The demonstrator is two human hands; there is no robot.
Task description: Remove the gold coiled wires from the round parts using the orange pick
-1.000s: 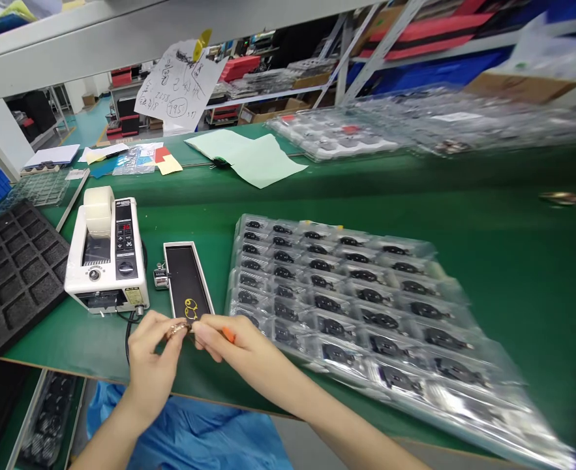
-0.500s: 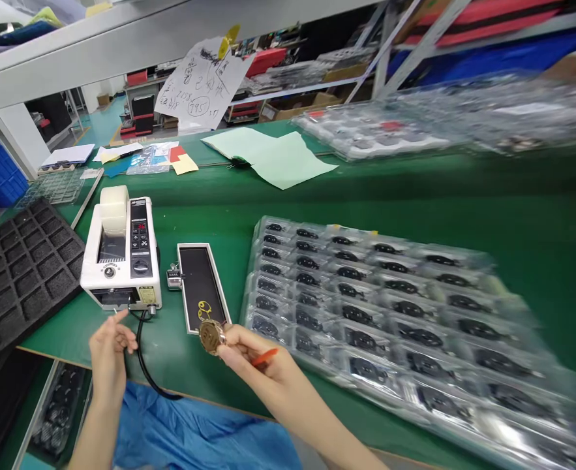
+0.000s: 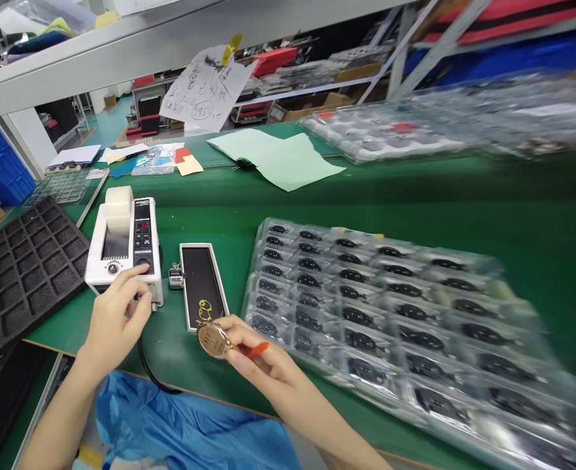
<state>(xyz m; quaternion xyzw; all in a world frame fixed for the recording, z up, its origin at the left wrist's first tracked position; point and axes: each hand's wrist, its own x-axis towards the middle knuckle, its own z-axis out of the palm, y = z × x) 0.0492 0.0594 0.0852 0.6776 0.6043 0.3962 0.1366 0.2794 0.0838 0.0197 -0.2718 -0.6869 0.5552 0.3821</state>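
Observation:
Between thumb and fingers, my right hand (image 3: 263,359) grips a round rose-gold watch case (image 3: 213,339), its engraved back towards me. A thin orange-red piece (image 3: 258,350) sticks out from the same hand; its kind is unclear. My left hand (image 3: 119,316) reaches over the front of a white tape dispenser (image 3: 96,258), with its index fingertip at the lower control panel. The fingers of that hand are apart and nothing shows in them. Just beyond the watch case lies a shallow black-lined tray (image 3: 197,267) with small yellow rings (image 3: 204,310) in it.
On the right, clear plastic trays (image 3: 346,333) hold rows of dark parts. A black foam tray (image 3: 28,261) with gold pieces lies at left. A metal counter (image 3: 175,275) sits beside the black-lined tray. Green paper (image 3: 288,156) lies behind, below a grey shelf beam (image 3: 121,46).
My left hand has moved up and right, from below the dispenser's front onto its control panel. The watch case stays in my right hand, tilted a little differently.

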